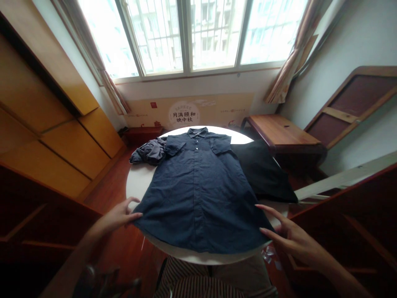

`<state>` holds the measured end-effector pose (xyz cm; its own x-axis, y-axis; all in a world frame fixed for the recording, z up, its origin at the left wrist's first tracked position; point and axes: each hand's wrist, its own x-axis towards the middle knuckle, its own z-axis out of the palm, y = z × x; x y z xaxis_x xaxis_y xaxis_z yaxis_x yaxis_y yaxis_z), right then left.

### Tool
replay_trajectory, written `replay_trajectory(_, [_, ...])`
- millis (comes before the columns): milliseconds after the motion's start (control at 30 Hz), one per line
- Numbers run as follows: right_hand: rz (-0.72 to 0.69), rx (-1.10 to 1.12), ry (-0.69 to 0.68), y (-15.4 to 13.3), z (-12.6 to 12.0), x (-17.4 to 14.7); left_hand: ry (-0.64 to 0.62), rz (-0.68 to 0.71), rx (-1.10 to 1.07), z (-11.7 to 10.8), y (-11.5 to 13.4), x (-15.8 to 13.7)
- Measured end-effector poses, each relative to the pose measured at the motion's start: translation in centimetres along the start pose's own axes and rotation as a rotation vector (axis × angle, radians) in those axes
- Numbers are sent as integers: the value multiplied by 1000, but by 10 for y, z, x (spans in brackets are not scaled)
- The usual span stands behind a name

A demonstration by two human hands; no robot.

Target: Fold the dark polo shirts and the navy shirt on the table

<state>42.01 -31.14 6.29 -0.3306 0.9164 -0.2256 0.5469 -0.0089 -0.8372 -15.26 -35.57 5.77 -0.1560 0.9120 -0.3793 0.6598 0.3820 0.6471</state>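
Note:
A dark blue short-sleeved button-up shirt [180, 186] lies spread front side up, its collar at the far side and its hem towards me. My left hand [122, 214] grips the hem's left corner, thumb on top of the cloth and the other fingers partly hidden. At the right corner, my right hand [285, 231] holds the side edge of the hem, with thumb and index finger apart on the fabric. Both short sleeves are folded inward over the shirt's upper part.
Under the shirt is a round white table [136, 182]. Crumpled grey clothing [150, 152] lies at its left, and a black garment [263, 171] hangs over its right edge. A low wooden table [282, 129] stands behind on the right.

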Motion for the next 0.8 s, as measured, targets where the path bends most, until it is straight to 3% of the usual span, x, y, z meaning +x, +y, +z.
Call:
replay_trajectory(100, [-51,-131,133,-23,-31,21,265,65,249,-22,28,18])
replay_trajectory(200, [-126,-169,218,-57,-66,68,449,209,336,-42,78,62])
replay_trajectory(333, [-175,-3,258,-96,-96,170,511,426,246,-55,148,158])
replay_trajectory(433, [9,124,328,-104,-104,253,576,281,133,-55,181,236])
replay_trajectory(500, [130,185,425,-99,-106,301,594,168,44,-52,191,281])
replay_trajectory(600, [193,227,503,-84,-105,354,585,98,-42,-49,189,332])
replay_trajectory(800, [196,304,380,-63,-99,411,521,52,-301,-45,171,394])
